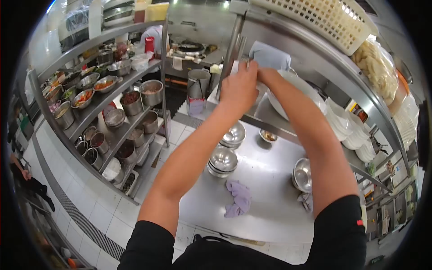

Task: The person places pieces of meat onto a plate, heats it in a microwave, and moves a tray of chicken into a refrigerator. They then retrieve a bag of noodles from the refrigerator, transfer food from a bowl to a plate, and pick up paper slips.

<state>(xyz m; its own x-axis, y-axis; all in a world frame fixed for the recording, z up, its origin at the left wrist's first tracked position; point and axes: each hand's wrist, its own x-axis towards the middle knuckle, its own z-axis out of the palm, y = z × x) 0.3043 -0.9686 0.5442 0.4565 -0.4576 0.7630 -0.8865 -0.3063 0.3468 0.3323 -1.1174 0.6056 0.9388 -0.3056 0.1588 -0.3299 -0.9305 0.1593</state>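
Both my arms reach forward to the shelf above the steel counter. My left hand (240,87) has its fingers bent together beside the shelf's upright post (231,49); what it grips, if anything, is hidden. Close against it on the right is my right hand (265,76), its fingers mostly covered by my left hand. A small white thing (235,67) shows just left of my fingers. Under my right forearm lies a large white plate (280,100) on the shelf. Stacks of white bowls (338,118) stand farther right on the same shelf.
The steel counter (265,193) holds stacked metal bowls (223,159), a small bowl of food (268,136) and a purple cloth (238,198). At left, a rack (74,130) carries food containers. A white basket (315,20) sits overhead. Another person (155,36) stands behind the rack.
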